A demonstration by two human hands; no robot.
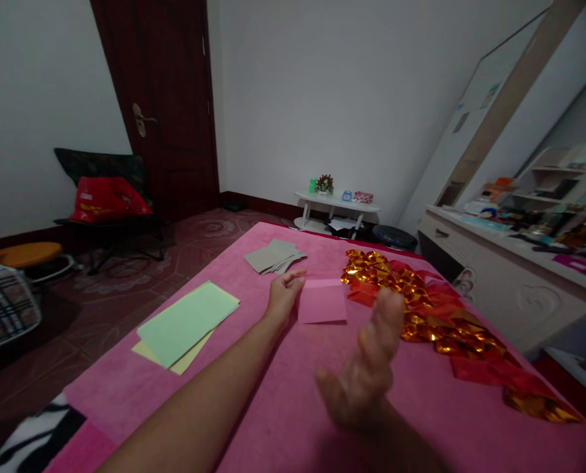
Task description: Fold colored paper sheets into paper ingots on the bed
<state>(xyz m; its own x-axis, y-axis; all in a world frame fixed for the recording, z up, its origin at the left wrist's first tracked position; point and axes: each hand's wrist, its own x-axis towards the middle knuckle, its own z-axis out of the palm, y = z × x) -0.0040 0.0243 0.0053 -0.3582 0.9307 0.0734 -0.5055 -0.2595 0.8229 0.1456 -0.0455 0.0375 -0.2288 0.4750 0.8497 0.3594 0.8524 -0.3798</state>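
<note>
My left hand [284, 290] rests on the pink cloth [283, 407], fingers loosely curled, its fingertips touching the left edge of a pink sheet of paper [322, 302]. Nothing is gripped in it. My right hand [369, 368] hovers above the cloth nearer to me, blurred by motion, fingers stretched out and together, holding nothing. It is just right of and below the pink sheet, beside a long pile of red and gold foil pieces [435, 315].
A stack of light green and yellow sheets [187, 325] lies at the left. Grey paper squares [274, 256] lie at the far edge. Beyond are a dark door [165, 105], a black chair with a red bag [106, 197], a small white table [336, 203] and a cluttered dresser [514, 276].
</note>
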